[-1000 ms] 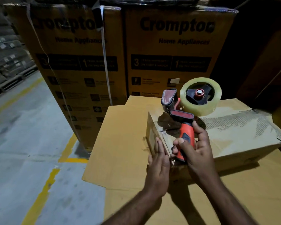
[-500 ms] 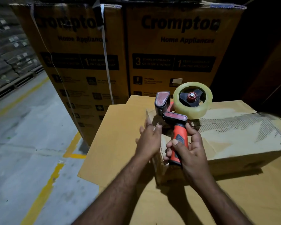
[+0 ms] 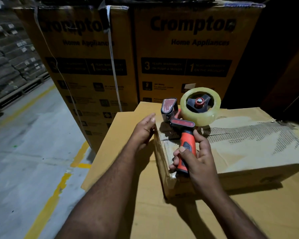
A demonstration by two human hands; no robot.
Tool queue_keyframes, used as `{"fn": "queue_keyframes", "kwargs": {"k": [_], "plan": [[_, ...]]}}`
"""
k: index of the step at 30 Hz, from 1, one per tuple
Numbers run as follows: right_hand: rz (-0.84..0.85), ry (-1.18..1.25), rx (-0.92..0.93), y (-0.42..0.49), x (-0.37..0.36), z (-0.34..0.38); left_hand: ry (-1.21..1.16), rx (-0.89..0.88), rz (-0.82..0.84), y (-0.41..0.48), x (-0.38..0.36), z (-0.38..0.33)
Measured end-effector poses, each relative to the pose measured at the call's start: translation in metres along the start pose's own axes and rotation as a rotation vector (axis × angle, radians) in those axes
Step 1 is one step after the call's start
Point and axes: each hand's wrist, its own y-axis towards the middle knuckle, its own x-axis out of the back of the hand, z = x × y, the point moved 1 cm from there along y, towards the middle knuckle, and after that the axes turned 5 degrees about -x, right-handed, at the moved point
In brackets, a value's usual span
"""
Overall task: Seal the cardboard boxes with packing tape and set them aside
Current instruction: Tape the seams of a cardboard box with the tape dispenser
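A worn, flat cardboard box (image 3: 240,149) lies on a large sheet of cardboard (image 3: 128,135). My right hand (image 3: 197,157) grips the red and black handle of a tape dispenser (image 3: 186,128) that stands over the box's left end. Its roll of clear packing tape (image 3: 200,107) points up and to the right. My left hand (image 3: 145,130) is at the box's upper left corner with its fingers fairly straight, pressed against the left end face.
Two tall yellow Cromptom-branded cartons (image 3: 188,54) stand right behind the cardboard sheet, one wrapped with a white strap (image 3: 112,57). Grey concrete floor with yellow lines (image 3: 59,187) lies to the left, with stacked sacks on pallets (image 3: 9,62) beyond. Dark stacks fill the right.
My left hand has slid from the near bottom of the box's left end up to its far top corner. The dispenser and my right hand shifted slightly left and away.
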Motion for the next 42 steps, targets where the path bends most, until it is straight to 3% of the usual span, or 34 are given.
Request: {"fn": "queue_keyframes", "kwargs": {"k": [7,14,16,19,22,24,26,29,35,42], "plan": [[0.021,-0.029,-0.008,-0.001,-0.002,0.001,-0.087,-0.043,0.035,0.012,-0.001,0.012],[0.02,-0.046,-0.013,0.0,0.0,-0.001,-0.213,-0.017,-0.219,0.017,-0.029,0.018],[0.023,-0.043,-0.01,0.0,0.001,-0.001,-0.079,-0.002,-0.269,0.022,-0.033,0.013],[0.031,-0.033,0.001,-0.001,0.001,0.0,0.436,-0.083,-0.393,0.003,-0.023,0.003],[0.04,-0.03,0.009,0.001,-0.001,0.0,0.414,-0.368,-0.577,-0.068,-0.021,0.011],[0.039,-0.024,0.014,0.002,0.0,-0.001,0.364,-0.614,-0.483,-0.123,-0.038,0.027],[0.046,-0.038,0.015,0.001,0.002,-0.002,0.373,-0.709,-0.297,-0.153,-0.06,0.052],[0.042,-0.06,0.016,0.001,0.006,-0.003,0.334,-0.707,-0.243,-0.154,-0.073,0.07],[0.036,-0.052,-0.014,0.004,0.009,-0.005,0.813,-0.87,-0.27,-0.152,-0.065,0.071],[0.076,0.019,-0.059,0.0,0.006,0.003,1.017,-0.874,-0.188,-0.147,-0.042,0.067]]}}
